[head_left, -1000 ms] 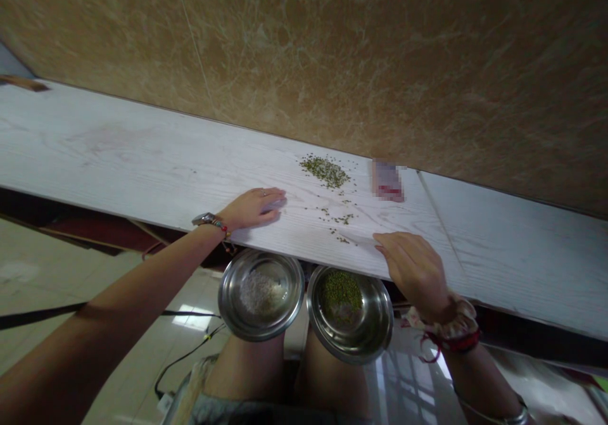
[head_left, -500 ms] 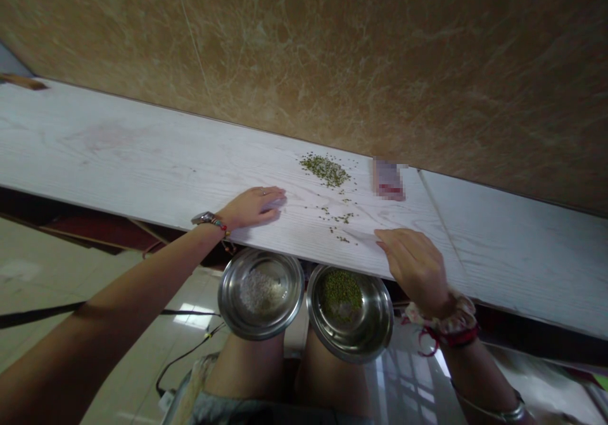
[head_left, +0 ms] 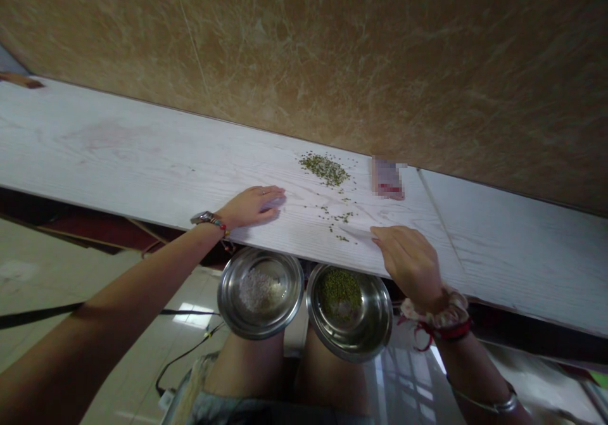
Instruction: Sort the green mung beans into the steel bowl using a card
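Note:
My left hand (head_left: 251, 206) rests flat on the white wood-grain counter (head_left: 156, 159), fingers stretched out and holding nothing. Closed fingers of my right hand (head_left: 408, 257) pinch a thin, pale, pointed tool (head_left: 356, 231), whose exact kind I cannot make out. Its tip is beside a few scattered green beans (head_left: 341, 217). Farther back lies a larger pile of green beans (head_left: 325, 168) mixed with white grains. Below the counter edge, a steel bowl (head_left: 375, 333) holds green beans, and another steel bowl (head_left: 228, 314) to its left holds white grains.
A blurred-out packet or card (head_left: 388, 178) lies near the marbled wall (head_left: 304, 57) behind the counter. A brown wooden piece (head_left: 21, 80) is at the far left. Both bowls sit above my knees (head_left: 251, 374). A black cable (head_left: 178, 355) hangs at the lower left.
My right hand has shifted slightly left with the pale tool, toward the scattered beans. My left hand and both bowls stay practically where they were.

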Demonstrator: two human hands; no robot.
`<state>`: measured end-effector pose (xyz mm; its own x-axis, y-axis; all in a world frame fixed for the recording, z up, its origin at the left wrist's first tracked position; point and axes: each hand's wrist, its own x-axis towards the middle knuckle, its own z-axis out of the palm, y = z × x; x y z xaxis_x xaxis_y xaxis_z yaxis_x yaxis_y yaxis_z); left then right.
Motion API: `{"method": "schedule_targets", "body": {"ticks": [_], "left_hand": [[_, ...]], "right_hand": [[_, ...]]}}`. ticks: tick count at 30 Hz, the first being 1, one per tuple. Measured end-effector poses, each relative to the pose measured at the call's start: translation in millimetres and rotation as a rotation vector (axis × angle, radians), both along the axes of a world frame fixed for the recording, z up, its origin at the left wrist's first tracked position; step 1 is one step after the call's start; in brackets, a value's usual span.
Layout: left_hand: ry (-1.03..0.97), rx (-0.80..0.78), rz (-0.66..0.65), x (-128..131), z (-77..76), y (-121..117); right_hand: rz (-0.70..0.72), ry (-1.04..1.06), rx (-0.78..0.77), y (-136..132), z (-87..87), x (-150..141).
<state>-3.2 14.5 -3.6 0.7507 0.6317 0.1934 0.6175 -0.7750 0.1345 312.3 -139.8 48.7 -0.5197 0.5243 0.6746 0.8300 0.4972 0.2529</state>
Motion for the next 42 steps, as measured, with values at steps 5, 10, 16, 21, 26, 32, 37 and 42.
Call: {"method": "schedule_targets", "body": {"ticks": [5, 10, 16, 21, 26, 32, 37, 42], "left_hand": [[-0.003, -0.002, 0.004, 0, 0.3, 0], [-0.003, -0.011, 0.008, 0, 1.1, -1], [-0.001, -0.009, 0.005, -1, -0.1, 1], [0.004, -0.008, -0.002, -1, -1.7, 2], [0.01, -0.007, 0.012, 0, -0.6, 1], [0.01, -0.01, 0.01, 0, 0.0, 1], [-0.007, -0.011, 0.002, -1, -2.7, 2], [-0.022, -0.004, -0.007, -1, -2.1, 1]], "right_hand": [[-0.021, 0.002, 0.018, 4, -0.6, -1], [-0.008, 0.02, 0.026, 5, 1.9, -4], [0.032, 0.002, -0.02, 7, 0.7, -16], [0.069, 0.02, -0.062, 2, 2.7, -12], [0.061, 0.082, -0.037, 2, 3.7, -12], [0.099, 0.085, -0.1, 6, -1.5, -17], [0.135, 0.076, -0.129, -7, 2.5, -9], [0.119, 0.099, -0.105, -12, 5.9, -5]]}}
